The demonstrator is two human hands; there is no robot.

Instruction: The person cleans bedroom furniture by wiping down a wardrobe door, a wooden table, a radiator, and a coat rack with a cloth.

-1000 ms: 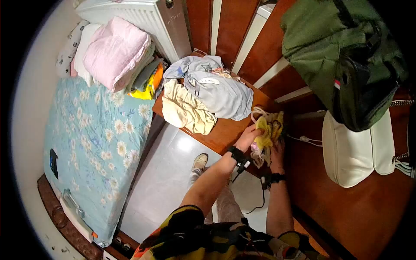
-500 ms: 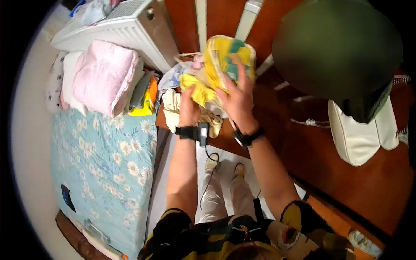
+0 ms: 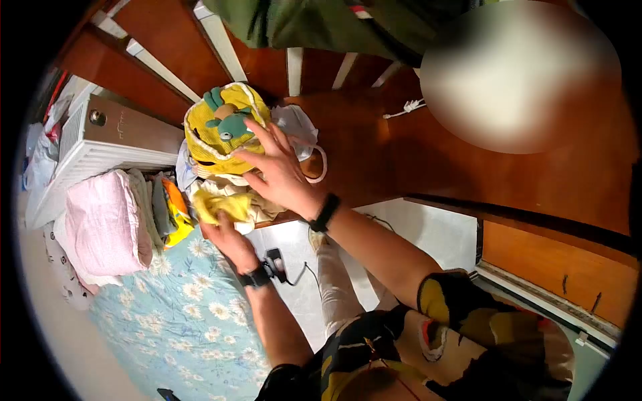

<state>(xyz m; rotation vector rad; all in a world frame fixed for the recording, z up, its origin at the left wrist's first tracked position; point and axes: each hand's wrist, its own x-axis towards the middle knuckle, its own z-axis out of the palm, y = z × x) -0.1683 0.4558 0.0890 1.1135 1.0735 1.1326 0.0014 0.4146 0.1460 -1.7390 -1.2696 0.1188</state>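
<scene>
A yellow cloth piece with white trim and a green animal figure (image 3: 200,139) lies on the pile of fabrics at the wooden corner. My right hand (image 3: 284,172) is at its right edge with fingers spread; whether the fingertips touch it I cannot tell. My left hand (image 3: 231,240) is lower left, closed on a crumpled yellow cloth (image 3: 224,202), blurred by motion. Cream fabric (image 3: 267,210) lies beside that cloth, partly behind my right hand. A white cloth (image 3: 297,123) and a pink strap (image 3: 324,164) show to the right of the green animal.
On the flowered bed (image 3: 194,314) at left are a folded pink blanket (image 3: 103,220) and a stack with orange and yellow cloths (image 3: 177,214). A white radiator-like box (image 3: 127,137) stands behind them. Brown wooden surface (image 3: 455,180) extends right; dark green fabric (image 3: 321,27) hangs above.
The view has swung right. The trimmed yellow piece, between both hands before, now lies on the pile with its animal showing. My hands have separated, the left lower with the yellow cloth.
</scene>
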